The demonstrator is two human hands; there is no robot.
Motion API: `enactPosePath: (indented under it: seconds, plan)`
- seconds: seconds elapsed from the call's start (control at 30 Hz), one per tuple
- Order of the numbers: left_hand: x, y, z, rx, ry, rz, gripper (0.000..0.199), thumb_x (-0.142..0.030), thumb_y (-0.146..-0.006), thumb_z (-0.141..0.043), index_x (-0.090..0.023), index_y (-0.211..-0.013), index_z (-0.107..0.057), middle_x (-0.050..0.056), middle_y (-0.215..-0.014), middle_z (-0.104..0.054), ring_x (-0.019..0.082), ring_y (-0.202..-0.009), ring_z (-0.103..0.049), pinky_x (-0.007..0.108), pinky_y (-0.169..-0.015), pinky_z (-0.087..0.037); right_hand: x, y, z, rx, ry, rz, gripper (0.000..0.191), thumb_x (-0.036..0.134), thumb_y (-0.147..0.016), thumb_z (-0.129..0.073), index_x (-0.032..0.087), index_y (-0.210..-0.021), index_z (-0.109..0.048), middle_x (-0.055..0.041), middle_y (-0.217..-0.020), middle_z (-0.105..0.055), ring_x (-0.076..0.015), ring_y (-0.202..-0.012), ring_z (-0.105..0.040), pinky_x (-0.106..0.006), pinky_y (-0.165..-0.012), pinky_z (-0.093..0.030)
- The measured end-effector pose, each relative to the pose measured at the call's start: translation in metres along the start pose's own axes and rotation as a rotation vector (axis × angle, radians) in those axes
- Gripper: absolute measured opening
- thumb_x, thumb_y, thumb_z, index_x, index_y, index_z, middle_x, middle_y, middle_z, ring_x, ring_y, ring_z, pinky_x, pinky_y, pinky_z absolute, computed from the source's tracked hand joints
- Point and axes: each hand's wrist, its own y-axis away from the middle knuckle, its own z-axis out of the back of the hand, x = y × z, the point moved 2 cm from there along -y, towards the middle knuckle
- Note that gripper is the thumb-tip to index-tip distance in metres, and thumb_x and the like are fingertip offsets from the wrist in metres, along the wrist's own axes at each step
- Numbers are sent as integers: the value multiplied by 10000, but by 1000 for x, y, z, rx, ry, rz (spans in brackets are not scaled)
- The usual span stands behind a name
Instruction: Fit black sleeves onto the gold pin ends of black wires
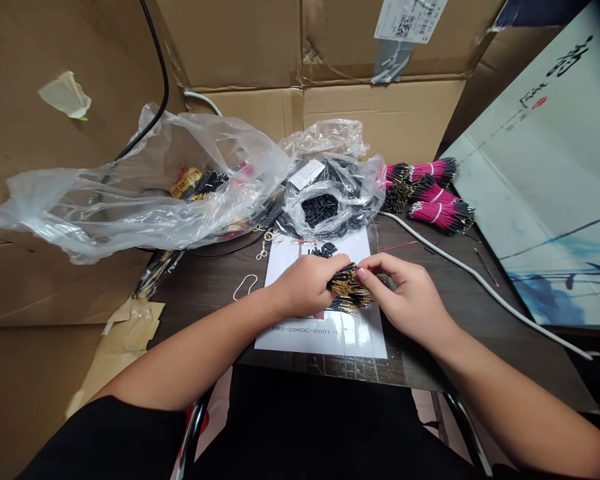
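My left hand (pixel 307 285) and my right hand (pixel 404 292) meet over a white printed sheet (pixel 325 340) and grip a bundle of short black wires with gold crimped terminals (pixel 347 288) between them. The terminals fan out below my fingers. Just beyond my left hand lies a small heap of black wire pieces (pixel 323 250). Several thin wire loops (pixel 244 287) rest on the dark tabletop (pixel 215 313) left of the sheet.
Bundles of pink wires with black ends (pixel 433 197) lie at the back right. A clear plastic bag of black parts (pixel 330 200) and a second, larger bag (pixel 130 200) sit behind the sheet. A white cable (pixel 480 287) crosses the table. Cardboard (pixel 300 113) walls the back and left.
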Motion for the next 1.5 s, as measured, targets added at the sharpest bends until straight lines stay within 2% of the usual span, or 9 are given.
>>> enactPosePath:
  seconds: [0.13,0.23,0.37,0.43,0.53,0.67,1.07,1.33,1.5]
  plan:
    - [-5,0,1,43,-96,6,191,-152,-763,-480,-179,-939,-548,17,-717,-633,167,-653,-597,235,-598,-379,-4,0,-2,29,-140,-102,197,375,-875,-569,187,-874,-630,9,-768,-643,-99,-712,-584,-231,-665,-454]
    - [-4,0,0,36,-219,-12,241,-177,-762,-484,-170,-991,-559,36,-745,-662,214,-730,-641,264,-614,-409,-5,0,-1,-15,-109,-104,182,356,-871,-575,186,-856,-638,8,-760,-644,-99,-699,-584,-237,-661,-455]
    - [0,1,-3,-1,-329,1,318,-177,-760,-477,-178,-1067,-558,39,-828,-694,230,-794,-667,292,-649,-461,2,3,8,-266,24,92,37,220,-819,-635,196,-844,-650,0,-806,-658,-106,-747,-603,-258,-730,-473]
    - [1,1,-5,-26,-391,26,330,-175,-760,-467,-179,-1078,-557,43,-869,-699,240,-809,-673,314,-662,-481,9,5,12,-323,68,250,86,133,-777,-657,191,-839,-643,-1,-793,-655,-100,-728,-594,-253,-701,-472]
    - [2,0,-7,-58,-485,76,320,-177,-765,-455,-172,-1069,-555,52,-864,-697,259,-790,-677,345,-652,-496,18,9,10,-234,124,436,189,57,-720,-679,174,-860,-631,-3,-781,-656,-85,-690,-580,-240,-657,-476]
    - [3,0,-8,-88,-564,109,261,-171,-767,-456,-162,-1010,-550,56,-807,-686,268,-742,-676,352,-615,-498,20,12,4,-156,261,541,228,57,-698,-703,158,-891,-634,-14,-783,-660,-86,-693,-579,-248,-672,-488]
    - [2,1,-8,-88,-587,134,197,-199,-820,-449,-162,-986,-547,59,-780,-684,289,-703,-678,372,-585,-500,13,10,1,-104,331,501,179,92,-741,-681,171,-896,-637,-18,-793,-655,-93,-694,-576,-256,-662,-479]
    - [-1,0,-8,-94,-558,200,169,-237,-866,-421,-163,-968,-534,69,-762,-682,297,-686,-681,379,-575,-511,6,16,-6,-222,701,654,442,178,-725,-736,183,-1155,-633,-4,-847,-698,-108,-689,-588,-270,-646,-460]
    - [-3,0,-7,-87,-561,244,162,-210,-862,-400,-163,-953,-525,74,-744,-674,299,-668,-680,380,-564,-516,8,21,-12,-285,751,650,521,192,-723,-744,146,-1222,-602,-19,-859,-708,-120,-711,-609,-276,-670,-466]
